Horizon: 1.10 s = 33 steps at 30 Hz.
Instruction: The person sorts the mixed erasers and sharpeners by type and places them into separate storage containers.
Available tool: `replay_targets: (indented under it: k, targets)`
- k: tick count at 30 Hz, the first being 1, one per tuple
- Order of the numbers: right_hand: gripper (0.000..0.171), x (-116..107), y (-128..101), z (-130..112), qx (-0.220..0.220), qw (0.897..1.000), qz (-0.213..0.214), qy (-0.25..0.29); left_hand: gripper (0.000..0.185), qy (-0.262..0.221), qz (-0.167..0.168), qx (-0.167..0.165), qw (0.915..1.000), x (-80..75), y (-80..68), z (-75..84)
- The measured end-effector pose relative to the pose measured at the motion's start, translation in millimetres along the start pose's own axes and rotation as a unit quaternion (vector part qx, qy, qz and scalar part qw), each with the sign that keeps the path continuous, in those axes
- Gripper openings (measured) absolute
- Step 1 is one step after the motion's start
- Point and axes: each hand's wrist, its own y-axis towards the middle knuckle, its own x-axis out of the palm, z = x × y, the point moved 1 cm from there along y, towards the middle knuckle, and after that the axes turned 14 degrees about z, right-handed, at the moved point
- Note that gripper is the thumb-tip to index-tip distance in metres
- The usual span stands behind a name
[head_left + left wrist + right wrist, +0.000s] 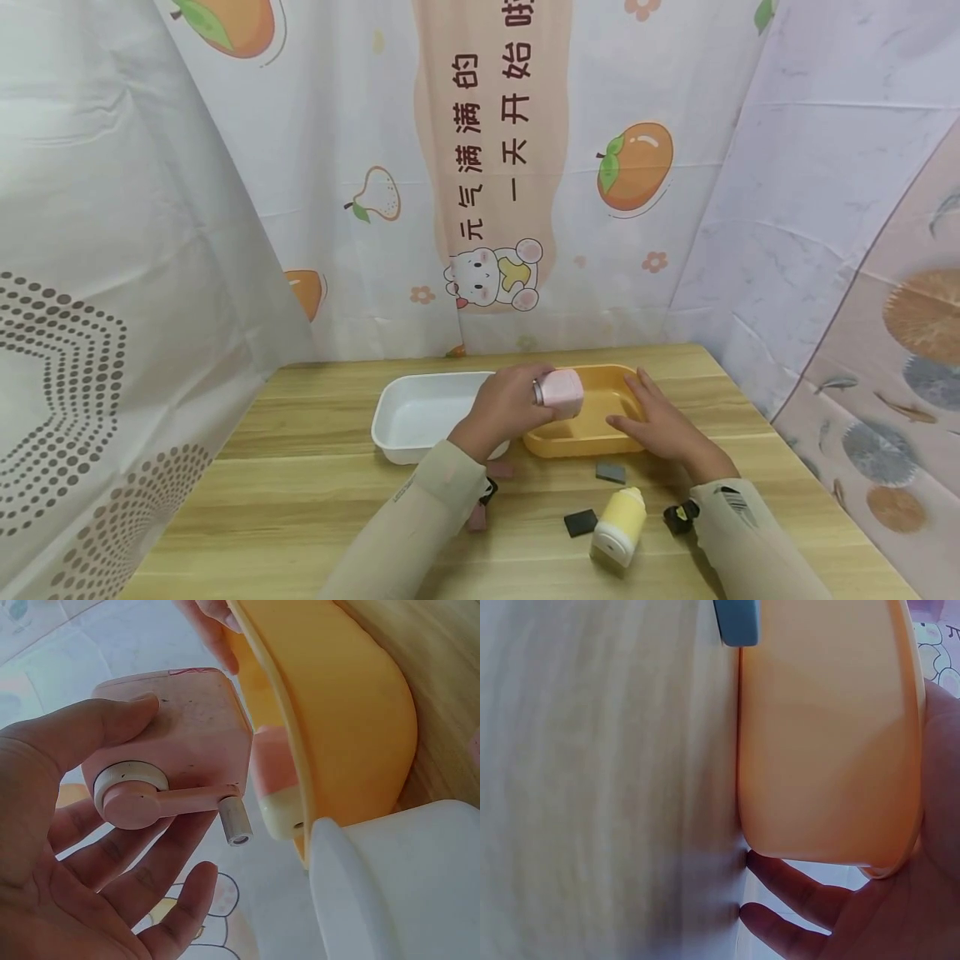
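left hand [504, 406]: pink sharpener [562, 392] over yellow tray [577, 442] | right hand [660, 427]: on tray

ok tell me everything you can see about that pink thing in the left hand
The pink sharpener is a small, boxy block that looks like matte plastic, with faint dark specks on its side. One face carries a pale round hub and a pink crank arm ending in a silver-grey knob. The left hand holds it in the air, thumb on top and fingers underneath, just over the near-left rim of the orange tray, crank side facing the person. Nothing else touches it.
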Motion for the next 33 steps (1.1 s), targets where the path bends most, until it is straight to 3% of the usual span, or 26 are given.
replay_targets:
  k: [6,23,33]
  targets:
    - [0.1,3,0,3,0.001,1.0,-0.003,0.0,0.057,0.005,-0.003,-0.005,1.0,7.6,3.0,-3.3]
    - [0.099,1,2,5,0.005,1.0,-0.001,-0.001,0.057,-0.045,-0.033,-0.038,0.9977,36.5,4.9,1.6]
    - [0.1,2,1,4,0.002,1.0,0.001,-0.005,0.058,-0.038,-0.029,0.004,0.9989,54.0,7.8,2.7]
